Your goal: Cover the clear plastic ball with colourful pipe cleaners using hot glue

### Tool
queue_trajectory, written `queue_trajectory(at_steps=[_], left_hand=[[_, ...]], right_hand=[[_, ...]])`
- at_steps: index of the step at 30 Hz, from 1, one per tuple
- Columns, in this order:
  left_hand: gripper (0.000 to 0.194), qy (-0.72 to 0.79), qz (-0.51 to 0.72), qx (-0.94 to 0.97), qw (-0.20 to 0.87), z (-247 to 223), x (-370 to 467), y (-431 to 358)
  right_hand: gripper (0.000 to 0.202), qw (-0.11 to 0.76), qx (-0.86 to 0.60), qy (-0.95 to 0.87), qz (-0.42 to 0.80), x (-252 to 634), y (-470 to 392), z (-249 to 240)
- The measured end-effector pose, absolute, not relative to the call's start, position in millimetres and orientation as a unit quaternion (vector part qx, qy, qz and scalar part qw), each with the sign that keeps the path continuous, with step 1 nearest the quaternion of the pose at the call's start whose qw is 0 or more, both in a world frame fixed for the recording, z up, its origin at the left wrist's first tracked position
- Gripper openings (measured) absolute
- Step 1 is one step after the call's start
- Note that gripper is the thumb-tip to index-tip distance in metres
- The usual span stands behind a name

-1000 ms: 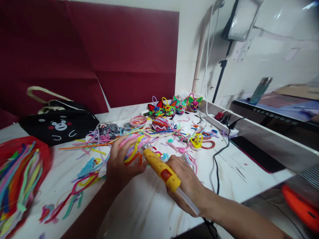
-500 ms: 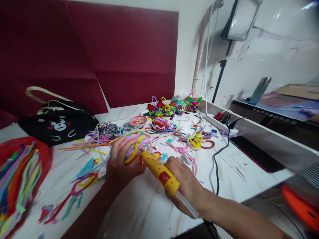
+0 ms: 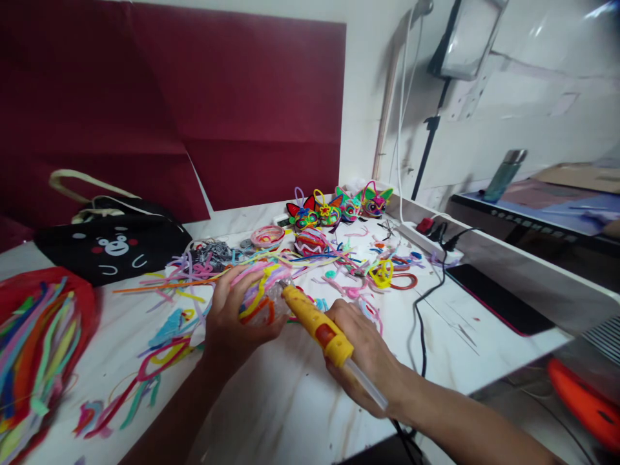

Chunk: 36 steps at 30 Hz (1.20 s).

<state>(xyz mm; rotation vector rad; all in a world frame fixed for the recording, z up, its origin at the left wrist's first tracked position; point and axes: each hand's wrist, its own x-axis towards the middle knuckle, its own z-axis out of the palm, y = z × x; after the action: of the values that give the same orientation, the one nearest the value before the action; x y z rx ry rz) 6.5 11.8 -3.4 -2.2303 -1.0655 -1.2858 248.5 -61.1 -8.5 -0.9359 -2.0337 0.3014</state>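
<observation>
My left hand [image 3: 235, 310] is closed around a rounded clear plastic shell [image 3: 278, 303] partly covered with pink, yellow, purple and orange pipe cleaners. In my right hand [image 3: 361, 352] is a yellow hot glue gun [image 3: 314, 323], a clear glue stick poking out of its back end. The gun's nozzle points at the bare clear side of the shell; whether it touches I cannot tell. Behind my hands lie a round pink pipe-cleaner piece [image 3: 268, 237] and a red striped one [image 3: 310, 241]. The shell's left side is hidden by my fingers.
Several colourful animal-faced ornaments [image 3: 350, 205] stand at the back. Loose pipe cleaners [image 3: 382, 274] litter the table, and a red bag of them [image 3: 43, 349] sits at left. A black bag [image 3: 113, 242], a power strip [image 3: 426, 239], a black cable [image 3: 422, 323] and a phone [image 3: 498, 300] surround the work area.
The glue gun has shifted slightly right along the shell with my right hand. The shell is turned a little, so more of its clear side shows.
</observation>
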Motion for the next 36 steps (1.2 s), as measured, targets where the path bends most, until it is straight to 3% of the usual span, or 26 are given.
queue_trajectory(at_steps=[8,19,27,31,36], left_hand=[[0.068,-0.376,-0.441,-0.797,0.167,-4.8,3.0,11.6],[0.048,-0.376,-0.453,-0.79,0.175,-7.2,7.6,12.1],[0.066,-0.397,-0.469,-0.774,0.15,-3.8,4.7,13.5],[0.066,-0.456,-0.48,-0.739,0.123,-0.9,1.2,15.9],[0.065,-0.476,-0.489,-0.722,0.115,2.1,-3.0,17.6]], right_hand=[[0.01,0.433,-0.331,-0.834,0.081,242.3,-63.2,-10.0],[0.007,0.435,-0.298,-0.846,0.082,238.2,-62.9,-7.7],[0.013,0.434,-0.342,-0.819,0.154,260.6,-60.2,-3.1],[0.013,0.337,-0.397,-0.832,0.194,270.9,-62.6,6.1],[0.032,0.178,-0.391,-0.884,0.185,258.4,-66.8,5.2]])
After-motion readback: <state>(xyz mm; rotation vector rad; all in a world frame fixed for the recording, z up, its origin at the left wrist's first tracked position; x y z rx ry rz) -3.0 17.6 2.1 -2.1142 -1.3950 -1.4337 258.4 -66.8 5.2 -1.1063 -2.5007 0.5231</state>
